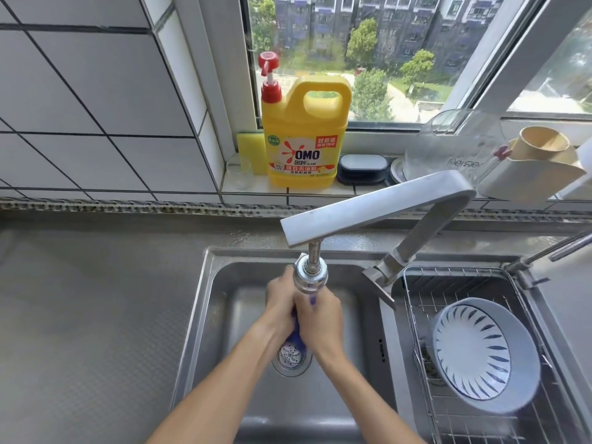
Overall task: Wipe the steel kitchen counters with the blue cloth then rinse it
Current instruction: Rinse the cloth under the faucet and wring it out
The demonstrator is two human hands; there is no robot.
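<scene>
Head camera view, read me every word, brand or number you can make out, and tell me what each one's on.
"OMO": red label of the yellow detergent jug on the windowsill.
Chinese lines and small numbers on that label: too small and blurred to read.
Grey lettering on the clear plastic container: mirrored and blurred, unreadable.
Small dark mark on the sink wall: unreadable.

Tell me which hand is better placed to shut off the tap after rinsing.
Probably the right hand. Both hands grip the blue cloth under the faucet head, but the faucet's base stands on the right; the left hand would cross over. No handle clearly shows.
</scene>
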